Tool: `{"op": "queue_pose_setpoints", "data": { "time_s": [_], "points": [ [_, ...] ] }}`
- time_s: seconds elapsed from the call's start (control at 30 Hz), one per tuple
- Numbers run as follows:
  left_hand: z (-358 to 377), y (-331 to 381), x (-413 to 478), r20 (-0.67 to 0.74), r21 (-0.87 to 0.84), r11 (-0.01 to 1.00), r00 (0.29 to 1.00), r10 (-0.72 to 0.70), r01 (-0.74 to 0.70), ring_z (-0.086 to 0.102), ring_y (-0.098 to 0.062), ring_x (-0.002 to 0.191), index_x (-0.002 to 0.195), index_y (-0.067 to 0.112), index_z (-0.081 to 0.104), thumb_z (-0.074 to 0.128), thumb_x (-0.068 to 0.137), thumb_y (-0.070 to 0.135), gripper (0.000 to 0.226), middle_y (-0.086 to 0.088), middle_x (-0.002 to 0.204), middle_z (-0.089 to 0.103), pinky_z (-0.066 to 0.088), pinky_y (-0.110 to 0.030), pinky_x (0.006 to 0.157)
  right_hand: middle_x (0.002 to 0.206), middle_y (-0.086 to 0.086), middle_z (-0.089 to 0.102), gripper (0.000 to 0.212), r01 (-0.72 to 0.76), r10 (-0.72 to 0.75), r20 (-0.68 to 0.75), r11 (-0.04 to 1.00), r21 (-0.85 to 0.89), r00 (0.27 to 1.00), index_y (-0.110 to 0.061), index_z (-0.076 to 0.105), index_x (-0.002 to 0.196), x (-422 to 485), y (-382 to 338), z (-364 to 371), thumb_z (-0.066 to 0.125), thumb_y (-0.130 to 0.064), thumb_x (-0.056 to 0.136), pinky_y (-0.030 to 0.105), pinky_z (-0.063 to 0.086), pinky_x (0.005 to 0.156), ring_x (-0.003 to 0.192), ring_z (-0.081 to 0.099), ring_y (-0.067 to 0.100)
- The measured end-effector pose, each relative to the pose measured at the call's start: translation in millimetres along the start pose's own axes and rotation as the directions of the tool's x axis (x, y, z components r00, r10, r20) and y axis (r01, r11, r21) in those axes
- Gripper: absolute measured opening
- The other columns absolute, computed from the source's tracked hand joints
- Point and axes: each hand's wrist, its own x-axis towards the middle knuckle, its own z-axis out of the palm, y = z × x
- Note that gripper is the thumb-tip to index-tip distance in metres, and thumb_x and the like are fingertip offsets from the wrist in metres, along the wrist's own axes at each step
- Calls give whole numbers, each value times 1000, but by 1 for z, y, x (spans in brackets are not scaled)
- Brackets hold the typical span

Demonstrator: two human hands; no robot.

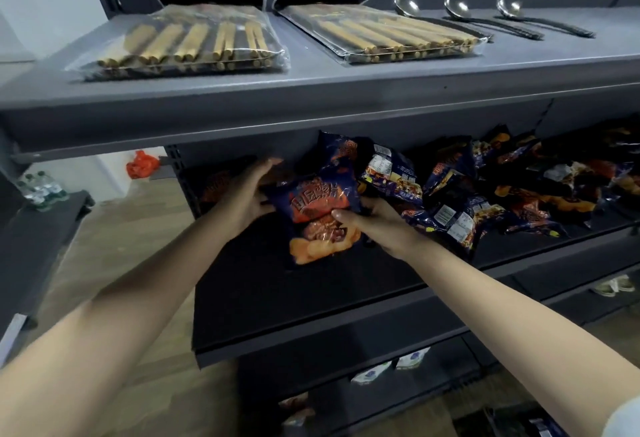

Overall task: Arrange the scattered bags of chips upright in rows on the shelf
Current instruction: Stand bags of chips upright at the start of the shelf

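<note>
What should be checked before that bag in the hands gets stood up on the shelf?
1. Hold on the chip bag: the left hand rests against its left edge and the right hand pinches its lower right, thumb on the front. Ok.
2. Bare room on the shelf below the bag. Ok.
3. Bag upright: it is tilted and held off the shelf. Not ok.
4. Pile of bags to the right: jumbled, lying at all angles. Not ok.
5. A row already begun in the back left corner: too dark. Cannot tell.
</note>
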Motion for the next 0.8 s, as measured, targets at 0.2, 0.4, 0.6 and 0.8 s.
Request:
{"op": "queue_pose_setpoints", "data": {
  "time_s": [0.2, 0.4, 0.6, 0.8],
  "points": [
    [-9, -44, -25, -12, -52, 998, 999, -44, 44, 54, -23, 116, 131, 24, 43, 75, 66, 51, 78, -5, 133, 49, 52, -45, 88, 98, -6, 73, 11, 50, -17, -219, 988, 145, 976, -23, 69, 95, 24, 4, 35, 70, -24, 84, 25, 50, 86, 97, 67, 8],
    [-27, -53, -36, -206, 122, 991, 976, 72, -47, 62, -11, 97, 103, 36, 54, 72, 78, 28, 32, 4, 110, 60, 57, -32, 75, 105, 4, 72, 19, -16, 54, -186, 980, 201, 981, -20, 69, 99, 37, 14, 72, 71, -29, 83, 47, 48, 98, 102, 66, 21],
    [-64, -60, -45, -366, 379, 925, 920, 139, 11, 63, -9, 90, 103, 24, 63, 76, 76, 28, 30, 5, 99, 67, 49, -19, 74, 102, -8, 67, 29, 50, -51, -137, 999, -13, 989, -20, 61, 111, 47, 18, 97, 70, -28, 85, 18, 50, 81, 99, 64, 10],
    [-92, -62, -60, -402, 162, 987, 913, 72, -6, 66, -27, 98, 106, 16, 61, 75, 66, 30, 44, -11, 105, 69, 49, -49, 94, 107, 2, 66, 50, 165, -194, -76, 945, -282, 978, -9, 51, 127, 51, 21, 114, 70, -26, 84, 10, 48, 79, 96, 64, 9]
  ]
}}
